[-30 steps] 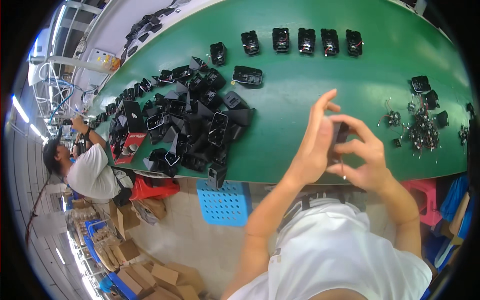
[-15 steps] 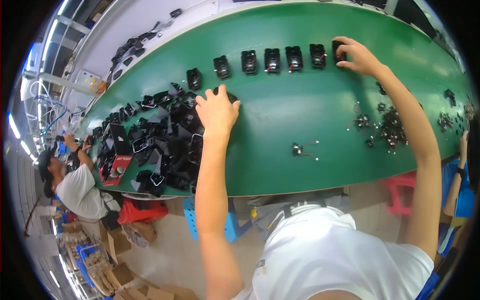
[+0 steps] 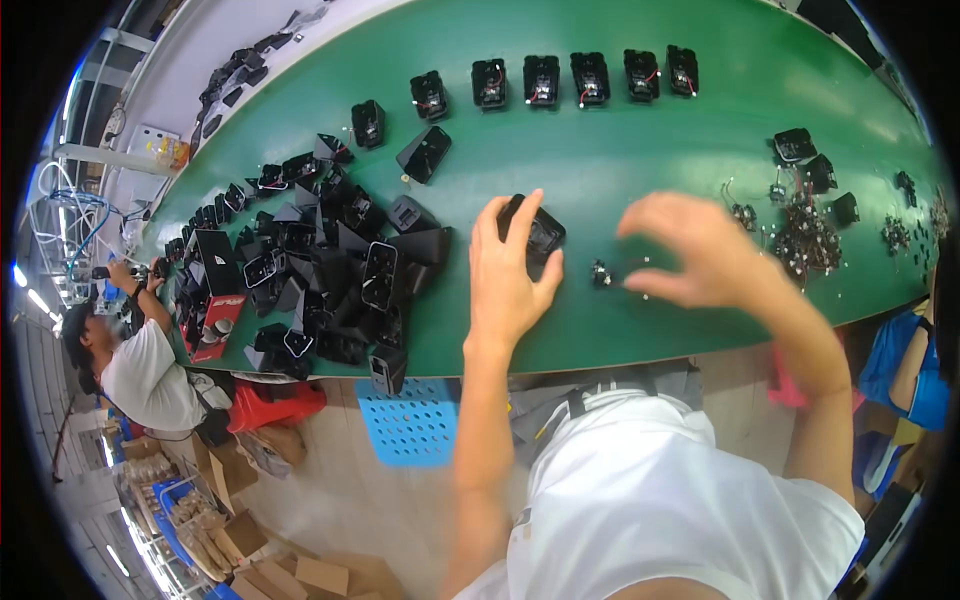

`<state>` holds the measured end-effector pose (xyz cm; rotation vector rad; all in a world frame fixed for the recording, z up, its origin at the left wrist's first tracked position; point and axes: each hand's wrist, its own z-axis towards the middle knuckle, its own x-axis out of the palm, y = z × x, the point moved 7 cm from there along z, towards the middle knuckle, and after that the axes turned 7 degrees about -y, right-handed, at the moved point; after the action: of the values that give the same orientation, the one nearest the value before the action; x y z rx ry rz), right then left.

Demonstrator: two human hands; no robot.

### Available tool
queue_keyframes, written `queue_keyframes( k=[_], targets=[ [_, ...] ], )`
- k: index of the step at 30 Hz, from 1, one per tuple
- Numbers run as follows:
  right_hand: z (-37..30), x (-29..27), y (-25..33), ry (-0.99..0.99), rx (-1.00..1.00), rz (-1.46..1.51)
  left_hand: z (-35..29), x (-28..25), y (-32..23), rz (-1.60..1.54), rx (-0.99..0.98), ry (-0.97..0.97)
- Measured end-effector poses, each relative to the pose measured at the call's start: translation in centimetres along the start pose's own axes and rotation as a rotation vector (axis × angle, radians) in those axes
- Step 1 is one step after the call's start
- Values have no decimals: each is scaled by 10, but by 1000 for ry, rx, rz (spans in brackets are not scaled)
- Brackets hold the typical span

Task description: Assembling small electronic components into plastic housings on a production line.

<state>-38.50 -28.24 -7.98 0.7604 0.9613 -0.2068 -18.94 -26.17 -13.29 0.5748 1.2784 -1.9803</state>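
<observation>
My left hand (image 3: pixel 505 270) grips a black plastic housing (image 3: pixel 546 235) by its sides, low over the middle of the green table (image 3: pixel 480 330). The fingers hide part of that housing. To its right, my right hand (image 3: pixel 690 250) is smeared by motion, its thumb and fingers spread with nothing visible between them. Just beside the right thumb lies a small wired component (image 3: pixel 601 273) with thin leads. A row of similar black housings (image 3: pixel 541 80), several with red wires, stands along the far side. One loose housing (image 3: pixel 425 154) lies below the row's left end.
A big heap of black housings (image 3: pixel 340 250) covers the table's left, beside a red and black box (image 3: pixel 215 325). Tangled wired components (image 3: pixel 808 235) are piled at the right. Another person (image 3: pixel 150 370) works at far left. A blue perforated stool (image 3: pixel 408 425) stands below the table edge.
My left hand has come right and nearer from the heap, now with a housing in it. My right hand has let go of the row's rightmost housing and moved down toward the single wired component.
</observation>
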Motion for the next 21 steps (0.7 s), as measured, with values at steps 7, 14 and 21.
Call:
queue_keyframes(
  k=[7, 14, 21],
  targets=[
    [-7, 56, 4, 13, 53, 7, -26, 5, -11, -88, -16, -29],
    [-15, 28, -3, -53, 313, 294, -34, 2, -14, -92, 4, -45],
    [-36, 32, -20, -145, 384, 246, -33, 2, -15, -110, -10, -56]
  ],
)
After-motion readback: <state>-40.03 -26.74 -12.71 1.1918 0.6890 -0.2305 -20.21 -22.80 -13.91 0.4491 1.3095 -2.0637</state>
